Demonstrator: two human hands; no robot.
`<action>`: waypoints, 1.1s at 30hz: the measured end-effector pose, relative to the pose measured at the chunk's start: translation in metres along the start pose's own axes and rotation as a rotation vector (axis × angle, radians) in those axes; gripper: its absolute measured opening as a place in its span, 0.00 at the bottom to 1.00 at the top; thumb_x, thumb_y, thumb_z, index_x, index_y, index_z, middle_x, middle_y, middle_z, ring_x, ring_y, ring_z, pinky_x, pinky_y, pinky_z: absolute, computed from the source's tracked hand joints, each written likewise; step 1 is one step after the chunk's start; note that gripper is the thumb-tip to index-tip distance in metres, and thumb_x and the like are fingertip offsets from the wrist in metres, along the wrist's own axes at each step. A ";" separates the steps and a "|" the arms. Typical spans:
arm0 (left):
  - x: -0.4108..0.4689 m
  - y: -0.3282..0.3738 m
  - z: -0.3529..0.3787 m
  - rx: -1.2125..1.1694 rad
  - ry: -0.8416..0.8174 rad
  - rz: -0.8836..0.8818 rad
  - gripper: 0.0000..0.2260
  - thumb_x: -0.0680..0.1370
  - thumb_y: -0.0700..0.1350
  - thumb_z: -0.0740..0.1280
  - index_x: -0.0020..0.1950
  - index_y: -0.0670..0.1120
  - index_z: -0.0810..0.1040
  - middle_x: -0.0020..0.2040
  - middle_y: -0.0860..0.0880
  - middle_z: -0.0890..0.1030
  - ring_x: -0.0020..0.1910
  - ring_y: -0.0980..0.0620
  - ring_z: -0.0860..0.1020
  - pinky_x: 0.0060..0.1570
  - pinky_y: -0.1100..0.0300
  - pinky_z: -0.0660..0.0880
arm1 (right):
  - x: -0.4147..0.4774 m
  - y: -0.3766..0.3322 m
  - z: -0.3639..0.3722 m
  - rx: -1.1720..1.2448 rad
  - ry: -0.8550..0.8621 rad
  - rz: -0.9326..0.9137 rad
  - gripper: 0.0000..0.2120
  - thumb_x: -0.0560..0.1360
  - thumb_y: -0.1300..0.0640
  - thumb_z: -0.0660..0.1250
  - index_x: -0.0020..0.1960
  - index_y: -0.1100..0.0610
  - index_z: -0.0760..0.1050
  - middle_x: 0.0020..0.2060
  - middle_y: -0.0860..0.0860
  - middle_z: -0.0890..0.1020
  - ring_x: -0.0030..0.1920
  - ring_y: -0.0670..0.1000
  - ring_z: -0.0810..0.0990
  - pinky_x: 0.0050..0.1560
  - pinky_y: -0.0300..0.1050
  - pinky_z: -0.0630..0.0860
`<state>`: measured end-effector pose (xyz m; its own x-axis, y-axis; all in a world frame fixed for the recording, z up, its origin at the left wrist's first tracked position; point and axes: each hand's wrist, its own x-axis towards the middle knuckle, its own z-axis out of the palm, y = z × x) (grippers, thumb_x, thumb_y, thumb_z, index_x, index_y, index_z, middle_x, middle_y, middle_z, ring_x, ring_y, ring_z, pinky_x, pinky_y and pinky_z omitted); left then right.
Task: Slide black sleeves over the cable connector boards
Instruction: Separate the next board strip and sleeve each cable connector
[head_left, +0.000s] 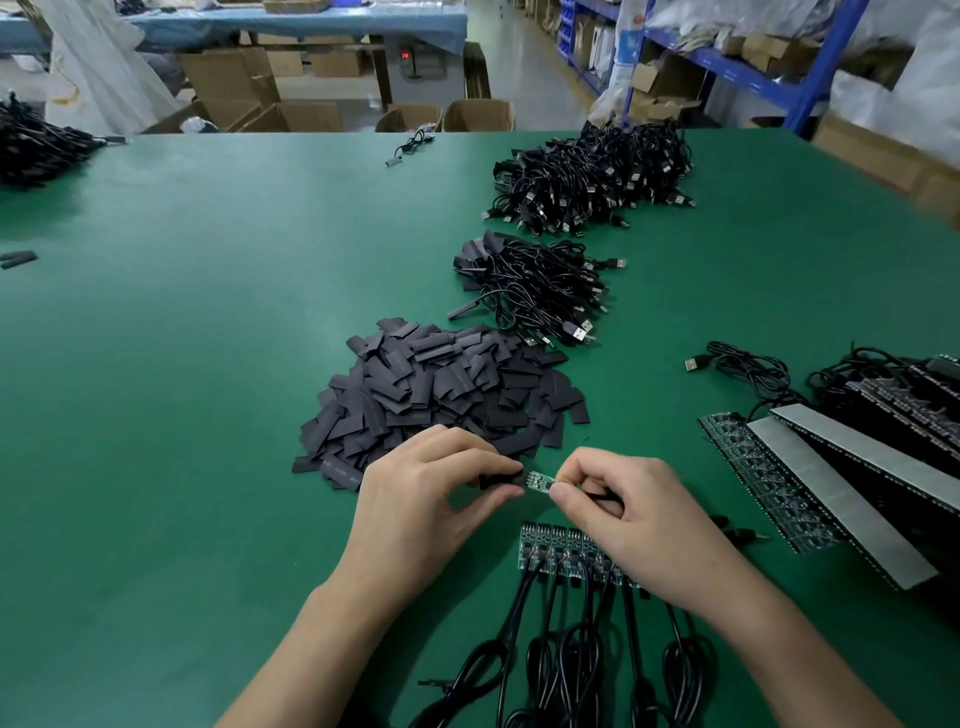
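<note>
Over green table (208, 364) | left hand (431, 499) fingers pinch black sleeve (501, 480) | right hand (639, 514) fingers pinch connector board (540, 480), ends touching

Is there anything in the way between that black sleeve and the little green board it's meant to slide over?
Nothing visible. The left hand pinches the black sleeve right at the tip of the connector board, which the right hand pinches by its other end. Only bare board shows between the two hands.
</note>
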<state>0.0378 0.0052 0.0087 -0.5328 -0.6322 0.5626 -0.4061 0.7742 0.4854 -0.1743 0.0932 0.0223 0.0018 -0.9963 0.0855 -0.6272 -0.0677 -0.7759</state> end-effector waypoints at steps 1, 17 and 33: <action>0.000 0.000 0.000 0.005 -0.008 0.000 0.08 0.75 0.54 0.77 0.51 0.52 0.88 0.47 0.59 0.83 0.46 0.61 0.78 0.45 0.60 0.79 | 0.000 0.001 0.000 -0.013 -0.005 0.000 0.10 0.81 0.45 0.65 0.42 0.47 0.74 0.25 0.45 0.69 0.27 0.44 0.64 0.31 0.38 0.64; 0.000 -0.004 -0.002 0.036 -0.169 0.059 0.07 0.76 0.55 0.75 0.52 0.55 0.87 0.48 0.60 0.81 0.49 0.59 0.78 0.46 0.59 0.79 | 0.000 0.004 -0.001 -0.105 -0.031 0.044 0.09 0.79 0.43 0.66 0.42 0.44 0.75 0.25 0.45 0.67 0.26 0.44 0.64 0.31 0.39 0.64; 0.002 0.002 0.000 0.045 -0.106 0.092 0.07 0.76 0.54 0.76 0.53 0.55 0.87 0.50 0.60 0.82 0.49 0.55 0.78 0.47 0.54 0.76 | 0.001 0.003 -0.001 0.014 -0.067 0.054 0.06 0.80 0.46 0.68 0.44 0.43 0.78 0.28 0.44 0.69 0.29 0.42 0.66 0.32 0.39 0.63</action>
<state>0.0359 0.0055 0.0107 -0.6441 -0.5532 0.5282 -0.3831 0.8310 0.4033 -0.1767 0.0923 0.0203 0.0204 -0.9998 0.0019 -0.6167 -0.0141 -0.7870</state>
